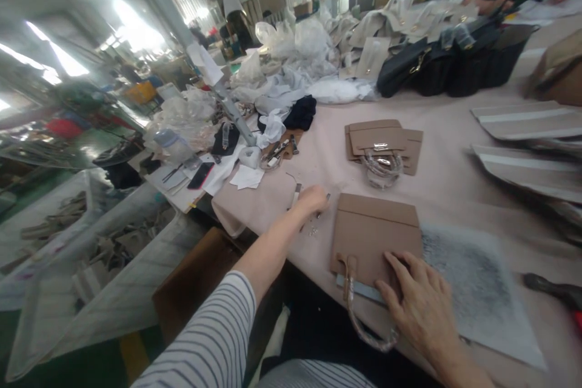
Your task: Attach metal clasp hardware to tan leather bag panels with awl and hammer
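A brown leather bag panel (377, 224) lies flat on the cloth-covered table in front of me, with a plastic-wrapped handle (364, 333) curving off its near edge. My right hand (418, 303) rests on the panel's lower right part, its fingers spread flat. To the left of the panel, my left hand (313, 200) is closed near the table surface. A thin dark tip shows beside its fingers, but the held thing is mostly hidden. Several tiny metal pieces (313, 230) lie just below that hand.
Stacked brown panels with a wrapped handle (382, 148) lie farther back. A grey speckled slab (473, 285) and a dark-handled tool (550, 288) are at right. Black bags (454, 66) and clear plastic wrapping (295, 42) fill the far side. A metal post (227, 97) rises at left.
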`<state>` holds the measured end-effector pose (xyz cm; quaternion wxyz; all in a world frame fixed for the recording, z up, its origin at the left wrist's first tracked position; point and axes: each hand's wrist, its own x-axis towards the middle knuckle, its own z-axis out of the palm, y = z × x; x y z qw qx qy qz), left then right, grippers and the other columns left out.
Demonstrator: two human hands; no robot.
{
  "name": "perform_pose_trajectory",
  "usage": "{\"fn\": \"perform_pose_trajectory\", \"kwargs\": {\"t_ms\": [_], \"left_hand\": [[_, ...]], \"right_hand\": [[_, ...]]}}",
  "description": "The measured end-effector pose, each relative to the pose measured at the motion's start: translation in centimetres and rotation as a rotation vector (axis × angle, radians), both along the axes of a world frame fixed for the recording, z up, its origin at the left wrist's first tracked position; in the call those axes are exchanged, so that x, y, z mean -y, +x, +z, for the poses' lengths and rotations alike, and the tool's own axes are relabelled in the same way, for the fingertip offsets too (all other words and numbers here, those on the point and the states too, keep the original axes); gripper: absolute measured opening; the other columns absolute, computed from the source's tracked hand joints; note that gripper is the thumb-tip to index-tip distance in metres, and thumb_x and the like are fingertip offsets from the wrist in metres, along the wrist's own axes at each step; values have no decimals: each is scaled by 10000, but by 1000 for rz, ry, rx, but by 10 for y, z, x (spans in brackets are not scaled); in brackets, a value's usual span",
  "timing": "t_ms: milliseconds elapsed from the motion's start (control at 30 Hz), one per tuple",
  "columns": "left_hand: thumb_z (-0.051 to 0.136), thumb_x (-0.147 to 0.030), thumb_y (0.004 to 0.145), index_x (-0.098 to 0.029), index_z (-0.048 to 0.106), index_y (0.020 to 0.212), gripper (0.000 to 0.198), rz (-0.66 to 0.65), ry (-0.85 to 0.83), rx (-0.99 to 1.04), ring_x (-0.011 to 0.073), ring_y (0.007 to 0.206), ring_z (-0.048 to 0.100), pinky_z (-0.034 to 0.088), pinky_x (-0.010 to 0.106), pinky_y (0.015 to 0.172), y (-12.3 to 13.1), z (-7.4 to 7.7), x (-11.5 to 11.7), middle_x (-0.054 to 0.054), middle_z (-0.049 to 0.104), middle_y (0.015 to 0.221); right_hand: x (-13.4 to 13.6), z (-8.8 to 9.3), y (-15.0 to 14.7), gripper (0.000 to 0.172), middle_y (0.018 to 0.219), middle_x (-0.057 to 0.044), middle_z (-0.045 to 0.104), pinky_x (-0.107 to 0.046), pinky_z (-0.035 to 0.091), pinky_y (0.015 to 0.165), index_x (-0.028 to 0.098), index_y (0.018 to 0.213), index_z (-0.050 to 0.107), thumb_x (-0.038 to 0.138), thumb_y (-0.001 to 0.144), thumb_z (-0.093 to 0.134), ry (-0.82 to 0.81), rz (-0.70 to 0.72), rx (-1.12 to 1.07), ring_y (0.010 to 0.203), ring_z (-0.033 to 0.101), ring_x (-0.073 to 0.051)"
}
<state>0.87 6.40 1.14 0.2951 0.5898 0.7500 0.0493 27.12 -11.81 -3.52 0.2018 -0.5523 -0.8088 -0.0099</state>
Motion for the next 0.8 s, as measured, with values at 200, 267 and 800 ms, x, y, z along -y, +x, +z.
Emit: {"fn": "perform_pose_trajectory", "kwargs": {"t_ms": [200, 267, 800], "left_hand": [[716, -138, 798, -115, 638, 727, 107, 23, -86, 254, 190, 532, 655, 512, 246, 564, -8, 6, 16, 10, 565, 473], [691, -191, 850, -133, 647, 969, 139, 37, -89, 473, 160, 574, 685, 552, 248, 612, -8, 10, 36, 6, 655, 614], [693, -323, 857, -136, 675, 819, 191, -36, 258, 1047, 115, 678, 629, 519, 224, 674, 77, -16, 139, 32, 706, 754]], "right_hand": [[3, 2, 0, 402, 1301, -138, 579, -500, 418, 975, 175, 1313, 567, 401, 1001, 453, 3, 3, -16, 1174, 524, -339], [4, 2, 0, 405, 1309, -141, 574, -505, 414, 983, 174, 1323, 560, 396, 1002, 456, -1, -1, -18, 1185, 517, -342], [6, 5, -1, 417, 1319, -148, 577, -512, 410, 999, 167, 1347, 554, 368, 984, 514, -26, -17, -30, 1199, 507, -341]]}}
